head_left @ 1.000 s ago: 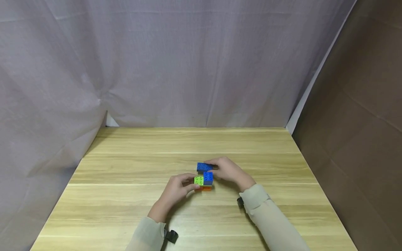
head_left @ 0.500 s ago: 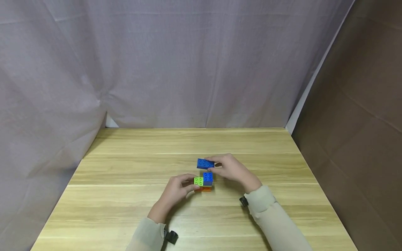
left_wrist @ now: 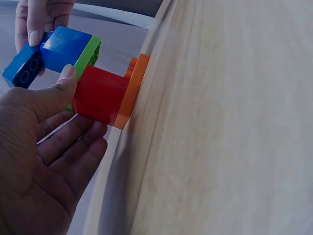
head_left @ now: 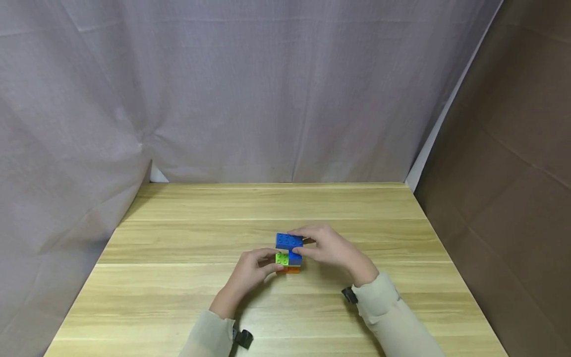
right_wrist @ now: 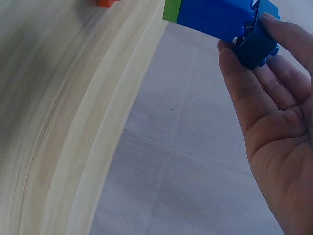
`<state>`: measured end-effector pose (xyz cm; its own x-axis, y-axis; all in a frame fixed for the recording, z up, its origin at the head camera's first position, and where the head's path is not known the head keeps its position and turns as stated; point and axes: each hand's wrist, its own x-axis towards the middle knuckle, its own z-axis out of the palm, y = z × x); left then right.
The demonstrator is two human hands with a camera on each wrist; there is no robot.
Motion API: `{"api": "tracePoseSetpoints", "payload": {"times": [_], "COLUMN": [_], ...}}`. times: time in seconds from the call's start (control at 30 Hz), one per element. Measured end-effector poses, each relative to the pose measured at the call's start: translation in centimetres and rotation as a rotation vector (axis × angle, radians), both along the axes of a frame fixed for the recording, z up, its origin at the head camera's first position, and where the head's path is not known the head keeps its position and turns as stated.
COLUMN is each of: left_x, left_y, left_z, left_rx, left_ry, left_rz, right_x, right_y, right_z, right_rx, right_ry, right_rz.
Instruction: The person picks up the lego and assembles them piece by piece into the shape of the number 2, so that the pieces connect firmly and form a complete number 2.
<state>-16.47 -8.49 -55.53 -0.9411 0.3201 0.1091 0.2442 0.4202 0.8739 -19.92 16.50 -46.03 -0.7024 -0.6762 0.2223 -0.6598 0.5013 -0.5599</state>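
Observation:
A small stack of building bricks stands on the table, an orange plate (left_wrist: 131,98) at the bottom, then a red brick (left_wrist: 100,94), a green plate (head_left: 281,259) and a blue brick (left_wrist: 66,48). My left hand (head_left: 251,269) steadies the stack, thumb on one side near the green and red pieces and fingers on the other. Between thumb and fingertips my right hand (head_left: 327,246) pinches a second, longer blue brick (head_left: 285,241). That longer brick overlaps the stack's top; in the right wrist view its underside is right at the studs of the lower blue brick (right_wrist: 212,17).
The wooden table (head_left: 178,238) spreads around both hands. A grey curtain (head_left: 267,89) hangs behind its far edge, and a brown cloth (head_left: 499,198) hangs along the right. Small black devices sit at both wrists.
My right hand first lifted the longer blue brick slightly up and away, then brought it back left and down over the stack's top. The left hand and the stack stay in place.

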Motion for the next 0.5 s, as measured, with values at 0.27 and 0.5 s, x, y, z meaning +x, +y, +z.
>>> {"api": "tracePoseSetpoints", "payload": {"times": [0.27, 0.5], "left_x": [0.0, 0.1], "left_y": [0.0, 0.0], "left_z": [0.0, 0.0], "left_rx": [0.024, 0.037], "left_ry": [-0.003, -0.033], "left_rz": [-0.007, -0.008], "right_x": [0.9, 1.3], "right_y": [0.1, 0.2], "right_z": [0.1, -0.1], "right_rx": [0.002, -0.004], "right_ry": [-0.067, -0.064], "right_rz": [0.021, 0.023]}}
